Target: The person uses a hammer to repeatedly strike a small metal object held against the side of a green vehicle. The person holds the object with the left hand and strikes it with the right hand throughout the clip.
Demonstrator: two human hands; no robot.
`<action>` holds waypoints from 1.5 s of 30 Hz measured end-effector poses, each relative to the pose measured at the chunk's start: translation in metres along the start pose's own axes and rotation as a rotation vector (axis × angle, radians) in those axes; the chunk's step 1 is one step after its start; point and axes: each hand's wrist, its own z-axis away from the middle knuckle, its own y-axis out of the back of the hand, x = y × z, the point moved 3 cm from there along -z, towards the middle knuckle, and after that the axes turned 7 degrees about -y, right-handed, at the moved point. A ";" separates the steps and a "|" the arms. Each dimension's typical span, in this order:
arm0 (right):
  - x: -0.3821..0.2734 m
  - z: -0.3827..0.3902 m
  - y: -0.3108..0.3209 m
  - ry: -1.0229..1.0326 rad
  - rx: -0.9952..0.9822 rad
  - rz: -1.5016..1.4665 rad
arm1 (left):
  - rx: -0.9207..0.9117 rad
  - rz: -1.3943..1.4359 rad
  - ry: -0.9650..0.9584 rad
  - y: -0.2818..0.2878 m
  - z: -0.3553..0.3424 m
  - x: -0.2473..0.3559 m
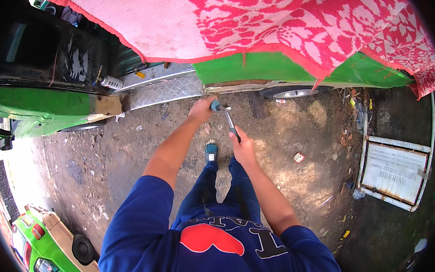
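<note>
My left hand [202,110] is closed round a teal tool [215,105] with a metal head, near the lower edge of a green vehicle body [244,68]. My right hand [241,147] grips the dark handle of a long silver-shafted tool [229,121]; its upper end meets the teal tool, but the exact contact is too small to make out. A diamond-plate step [165,91] lies just beyond my hands, and a pink-and-red patterned cloth [309,22] drapes over the vehicle above it.
Left of me are a green-and-black vehicle part [40,105] and a white spray can [112,82]. A rusty-framed white sign [392,171] lies at right. Another green vehicle [47,240] stands at lower left. Litter is scattered over the concrete ground [304,191].
</note>
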 end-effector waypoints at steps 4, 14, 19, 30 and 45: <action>0.026 0.008 -0.003 0.028 0.117 -0.238 | 0.053 0.028 -0.215 0.001 0.008 0.024; 0.019 0.012 0.024 -0.095 0.078 -0.438 | 0.013 0.003 -0.224 0.004 0.011 0.045; 0.019 0.012 0.026 -0.102 0.084 -0.440 | 0.009 -0.014 -0.244 0.003 0.009 0.042; 0.007 0.021 0.018 0.176 0.096 -0.123 | 0.124 0.049 -0.323 0.003 0.013 0.027; 0.014 0.026 0.012 0.454 0.093 0.084 | 0.217 0.126 -0.334 -0.002 0.009 0.013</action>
